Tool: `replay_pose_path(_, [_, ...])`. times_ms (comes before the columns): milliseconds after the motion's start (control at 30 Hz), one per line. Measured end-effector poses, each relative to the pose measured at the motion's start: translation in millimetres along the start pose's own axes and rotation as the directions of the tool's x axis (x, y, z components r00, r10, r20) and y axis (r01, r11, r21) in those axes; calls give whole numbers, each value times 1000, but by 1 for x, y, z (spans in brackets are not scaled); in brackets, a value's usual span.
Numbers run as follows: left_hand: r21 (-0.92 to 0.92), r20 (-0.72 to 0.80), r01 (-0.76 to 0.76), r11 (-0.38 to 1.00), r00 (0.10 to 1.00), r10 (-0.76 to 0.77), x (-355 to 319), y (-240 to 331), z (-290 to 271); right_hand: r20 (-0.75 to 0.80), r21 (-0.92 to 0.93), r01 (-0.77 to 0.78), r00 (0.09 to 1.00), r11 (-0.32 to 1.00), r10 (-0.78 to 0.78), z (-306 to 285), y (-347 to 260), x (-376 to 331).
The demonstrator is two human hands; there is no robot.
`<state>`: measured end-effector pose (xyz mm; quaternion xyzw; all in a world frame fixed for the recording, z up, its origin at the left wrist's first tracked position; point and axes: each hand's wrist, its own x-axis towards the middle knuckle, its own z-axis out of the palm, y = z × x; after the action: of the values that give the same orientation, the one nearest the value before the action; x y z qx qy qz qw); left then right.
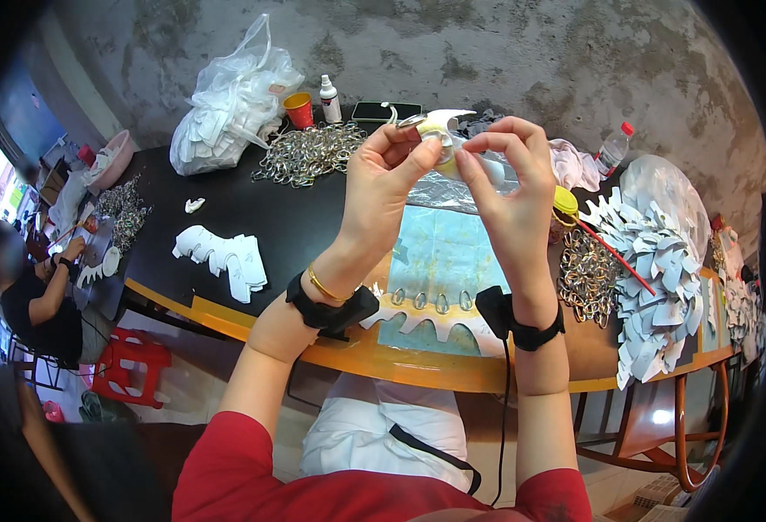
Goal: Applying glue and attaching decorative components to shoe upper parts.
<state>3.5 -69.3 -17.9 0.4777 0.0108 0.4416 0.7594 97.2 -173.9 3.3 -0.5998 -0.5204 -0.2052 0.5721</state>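
Note:
Raised above the table, a white cut piece with a yellowish patch is held between my two hands. My left hand pinches its left side with thumb and fingers, next to an oval metal ring at the piece's upper left edge. With thumb and forefinger together, my right hand grips its right side; the fingers partly hide the piece. Below lies a bluish sheet with yellowish stains. Across its near part runs a white scalloped strip with several metal rings in a row.
Metal rings lie heaped at the back and right. White cut pieces form a pile at right and a fanned stack at left. A plastic bag, red cup and bottle stand behind. Another person sits far left.

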Motion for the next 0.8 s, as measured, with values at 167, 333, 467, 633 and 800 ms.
replay_pose_path(167, [-32, 26, 18, 999, 999, -18, 0, 1, 2, -12, 42, 18, 1000, 999, -18, 0, 1, 0])
replay_pose_path(333, [22, 37, 7, 1000, 999, -7, -2, 3, 5, 5, 128, -43, 999, 991, 43, 0, 2, 0])
replay_pose_path(467, [31, 47, -1, 1000, 999, -1, -2, 2, 4, 84, 289, -139, 989, 947, 120, 0, 6, 1])
replay_pose_path(633, [17, 61, 23, 1000, 998, -24, 0, -3, 3, 102, 341, -148, 988, 928, 120, -5, 1, 3])
replay_pose_path(800, [49, 28, 3, 999, 1000, -5, -1, 0, 3, 138, 415, -258, 966, 872, 220, -5, 8, 2])
